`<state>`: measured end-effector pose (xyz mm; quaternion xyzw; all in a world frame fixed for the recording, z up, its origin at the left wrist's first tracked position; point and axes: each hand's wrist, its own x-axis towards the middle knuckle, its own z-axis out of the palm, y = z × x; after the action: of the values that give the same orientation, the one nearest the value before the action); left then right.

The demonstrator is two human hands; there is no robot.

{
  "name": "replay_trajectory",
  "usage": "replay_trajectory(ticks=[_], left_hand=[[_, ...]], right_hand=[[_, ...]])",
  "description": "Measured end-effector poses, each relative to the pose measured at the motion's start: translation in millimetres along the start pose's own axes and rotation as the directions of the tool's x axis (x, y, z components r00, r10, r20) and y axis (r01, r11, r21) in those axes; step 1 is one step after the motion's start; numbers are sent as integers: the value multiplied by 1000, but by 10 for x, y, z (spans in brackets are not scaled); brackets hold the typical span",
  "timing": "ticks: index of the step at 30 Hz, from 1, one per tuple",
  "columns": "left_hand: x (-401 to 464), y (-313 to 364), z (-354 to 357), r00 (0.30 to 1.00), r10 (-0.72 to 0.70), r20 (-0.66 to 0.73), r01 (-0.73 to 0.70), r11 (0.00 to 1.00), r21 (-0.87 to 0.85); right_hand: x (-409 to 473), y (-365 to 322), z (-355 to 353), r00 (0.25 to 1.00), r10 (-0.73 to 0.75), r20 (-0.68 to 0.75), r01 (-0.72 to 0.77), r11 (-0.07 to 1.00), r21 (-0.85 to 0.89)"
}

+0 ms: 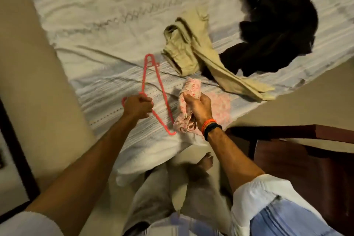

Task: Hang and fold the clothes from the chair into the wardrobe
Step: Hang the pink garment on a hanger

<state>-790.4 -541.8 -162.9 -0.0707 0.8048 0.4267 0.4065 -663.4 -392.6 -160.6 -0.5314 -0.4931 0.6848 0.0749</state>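
The left hand [138, 106] is fisting the thin pink plastic hanger [153, 90], its long side running toward the right hand [199, 109]; that hand is bunching the pink-and-white patterned cloth garment [191, 90] just beside.

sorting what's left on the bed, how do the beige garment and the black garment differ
The beige garment is light tan and lies partly stretched out, one long strip trailing toward the bed's edge; the black garment is very dark and bunched in a rounded heap. The beige one sits nearer the right hand; the black one lies farther back, to the right. Both rest unfolded on the bed, touching, and neither is held.
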Motion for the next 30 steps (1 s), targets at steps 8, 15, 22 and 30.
replay_trajectory(ticks=[8, 15, 22, 30], left_hand=[[791, -679, 82, 953, -303, -26, 291, 934, -207], [1117, -804, 353, 895, -447, 1, 407, 814, -413], [1165, -758, 353, 936, -351, -40, 302, 854, -423], [679, -71, 267, 962, 210, -176, -231, 967, -109]], right_hand=[[372, 648, 448, 998, 47, -42, -53, 987, -153], [488, 800, 635, 988, 135, -69, -143, 981, -130], [468, 781, 559, 991, 122, -52, -127, 987, -104], [87, 161, 318, 997, 29, -75, -29, 1000, 4]])
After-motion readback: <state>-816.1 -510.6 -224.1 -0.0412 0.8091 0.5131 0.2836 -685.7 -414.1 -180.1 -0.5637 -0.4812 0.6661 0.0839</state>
